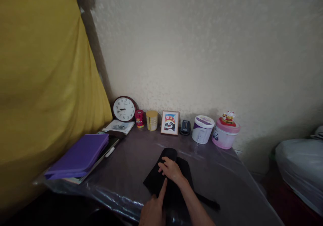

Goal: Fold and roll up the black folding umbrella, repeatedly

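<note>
A black folded cloth item [185, 168] lies on the table near its front edge, with a thin dark strap [208, 201] trailing off to the right. I cannot make out what kind of item it is. On top of it rests my right hand [172, 169], fingers apart and pointing left, with no hold on the fabric that I can see. My left hand [152, 212] comes in from the bottom edge. Its index finger is stretched out onto the black cloth, and its other fingers are mostly hidden.
A plastic-covered table [234, 182] stands against the wall. Purple folders [78, 155] and a white pen [109, 152] lie left. Along the back are a clock [124, 108], red tin [139, 119], yellow-lidded jar [151, 120], panda picture [170, 123], black device [185, 127] and two tubs [202, 131].
</note>
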Available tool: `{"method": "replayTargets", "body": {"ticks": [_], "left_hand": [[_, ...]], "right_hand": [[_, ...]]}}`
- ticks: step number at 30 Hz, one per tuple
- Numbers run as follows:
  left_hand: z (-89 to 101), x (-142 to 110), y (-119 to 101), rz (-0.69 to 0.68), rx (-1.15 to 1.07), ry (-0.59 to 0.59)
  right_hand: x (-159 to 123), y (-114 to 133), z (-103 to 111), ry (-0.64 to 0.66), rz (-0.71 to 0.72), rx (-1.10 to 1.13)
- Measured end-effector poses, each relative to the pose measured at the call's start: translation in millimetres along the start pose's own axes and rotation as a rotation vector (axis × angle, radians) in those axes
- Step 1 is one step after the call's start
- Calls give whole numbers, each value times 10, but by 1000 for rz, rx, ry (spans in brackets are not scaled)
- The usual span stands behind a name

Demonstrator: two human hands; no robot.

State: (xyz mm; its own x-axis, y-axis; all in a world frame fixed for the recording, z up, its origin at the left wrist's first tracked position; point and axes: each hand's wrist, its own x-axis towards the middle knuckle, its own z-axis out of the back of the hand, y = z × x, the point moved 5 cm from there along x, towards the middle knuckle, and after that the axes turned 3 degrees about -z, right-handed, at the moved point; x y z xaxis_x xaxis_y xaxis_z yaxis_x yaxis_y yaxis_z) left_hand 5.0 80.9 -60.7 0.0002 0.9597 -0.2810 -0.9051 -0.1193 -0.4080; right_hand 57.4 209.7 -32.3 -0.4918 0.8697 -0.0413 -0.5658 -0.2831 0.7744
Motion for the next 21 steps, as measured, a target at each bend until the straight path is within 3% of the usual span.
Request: {"method": "replayTargets", "body": {"ticks": [5,9,12,16,21], "left_hand": [[-14,33,26,21,-23,5],[-2,35,16,26,-47,22],[-5,36,25,51,-59,14],[-26,38,37,49,-67,4],[-1,29,39,81,-67,6]], "right_hand": [[-324,124,51,-76,294,-65],[-503,38,108,-146,439,-103],[-363,-130,157,-181,426,-170],[53,-325,235,-219,375,-258],[451,-543,349,-363,129,-229]]}}
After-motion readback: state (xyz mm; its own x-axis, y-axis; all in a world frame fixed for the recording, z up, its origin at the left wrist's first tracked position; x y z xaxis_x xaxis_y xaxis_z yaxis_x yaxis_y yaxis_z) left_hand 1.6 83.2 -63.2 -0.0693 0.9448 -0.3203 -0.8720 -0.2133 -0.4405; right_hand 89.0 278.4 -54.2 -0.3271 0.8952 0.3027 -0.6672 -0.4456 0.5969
